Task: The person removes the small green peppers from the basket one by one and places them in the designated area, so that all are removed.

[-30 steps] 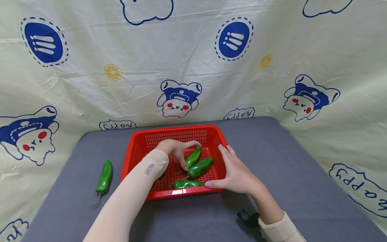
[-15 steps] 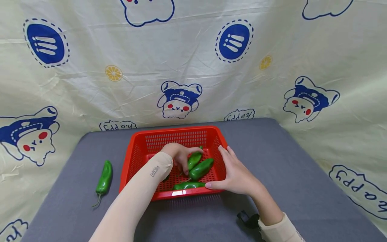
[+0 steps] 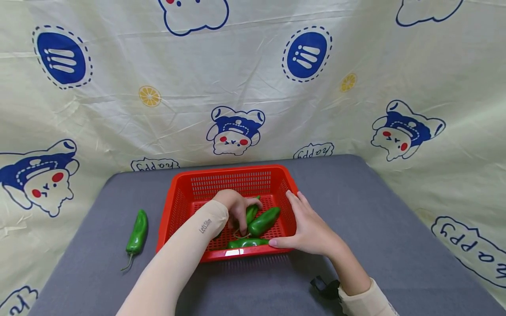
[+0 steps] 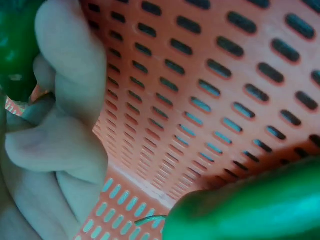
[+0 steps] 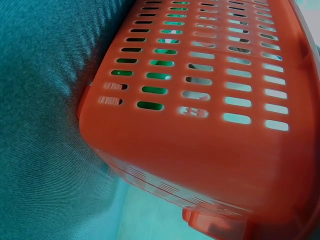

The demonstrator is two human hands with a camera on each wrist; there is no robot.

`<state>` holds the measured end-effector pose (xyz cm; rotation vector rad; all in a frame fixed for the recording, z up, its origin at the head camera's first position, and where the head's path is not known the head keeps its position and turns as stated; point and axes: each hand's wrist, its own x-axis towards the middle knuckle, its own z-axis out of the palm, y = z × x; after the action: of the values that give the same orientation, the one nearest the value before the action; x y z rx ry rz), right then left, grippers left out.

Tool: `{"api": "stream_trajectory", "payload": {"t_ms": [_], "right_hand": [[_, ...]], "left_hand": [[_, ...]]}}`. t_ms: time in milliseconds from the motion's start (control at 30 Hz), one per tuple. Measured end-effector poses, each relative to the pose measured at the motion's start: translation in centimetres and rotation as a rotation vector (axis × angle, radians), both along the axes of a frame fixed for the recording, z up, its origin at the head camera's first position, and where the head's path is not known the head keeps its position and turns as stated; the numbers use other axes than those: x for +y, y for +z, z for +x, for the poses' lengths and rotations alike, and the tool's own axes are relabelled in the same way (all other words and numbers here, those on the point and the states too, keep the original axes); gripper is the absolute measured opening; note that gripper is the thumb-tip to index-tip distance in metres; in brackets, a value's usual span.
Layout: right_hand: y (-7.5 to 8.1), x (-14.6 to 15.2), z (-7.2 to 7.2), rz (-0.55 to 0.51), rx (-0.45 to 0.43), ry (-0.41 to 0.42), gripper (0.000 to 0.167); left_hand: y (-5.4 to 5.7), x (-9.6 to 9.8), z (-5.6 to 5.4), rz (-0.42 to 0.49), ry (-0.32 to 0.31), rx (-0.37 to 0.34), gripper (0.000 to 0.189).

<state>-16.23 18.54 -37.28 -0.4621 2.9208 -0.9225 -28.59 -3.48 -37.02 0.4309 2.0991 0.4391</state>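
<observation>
In the head view my left hand (image 3: 236, 210) reaches into the red basket (image 3: 227, 254), its thumb and fingers around a green chili pepper (image 3: 251, 213). That pepper (image 4: 17, 45) shows at the upper left of the left wrist view, against the curled fingers. Beside it in the basket lies a second pepper (image 3: 265, 222), and another (image 3: 249, 243) lies along the front wall. A dark green bit shows under the left wrist, mostly hidden. My right hand (image 3: 310, 226) grips the basket's right front corner, thumb over the front rim, fingers at the right rim.
One more green pepper (image 3: 137, 234) lies on the grey table (image 3: 379, 219), left of the basket. A small black strap-like object (image 3: 326, 287) is by the right wrist. A printed cloth (image 3: 253, 87) hangs behind the table.
My left hand has moved slightly right and toward me within the basket, and the pepper at its fingers has shifted a little. The right hand has stayed at the basket corner.
</observation>
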Motion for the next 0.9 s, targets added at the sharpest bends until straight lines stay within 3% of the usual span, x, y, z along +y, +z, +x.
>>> {"api": "stream_trajectory", "payload": {"t_ms": [533, 667, 900], "right_hand": [[0.0, -0.1, 0.0, -0.009, -0.011, -0.009, 0.124], [0.1, -0.1, 0.1, -0.012, -0.007, -0.007, 0.123], [0.0, 0.0, 0.0, 0.001, -0.007, -0.011, 0.124]], "left_hand": [[0.2, -1.0, 0.2, 0.018, -0.019, 0.104, 0.091], [1.0, -1.8, -0.1, 0.06, -0.011, 0.12, 0.093], [3.3, -3.2, 0.0, 0.144, -0.021, 0.179, 0.091]]}}
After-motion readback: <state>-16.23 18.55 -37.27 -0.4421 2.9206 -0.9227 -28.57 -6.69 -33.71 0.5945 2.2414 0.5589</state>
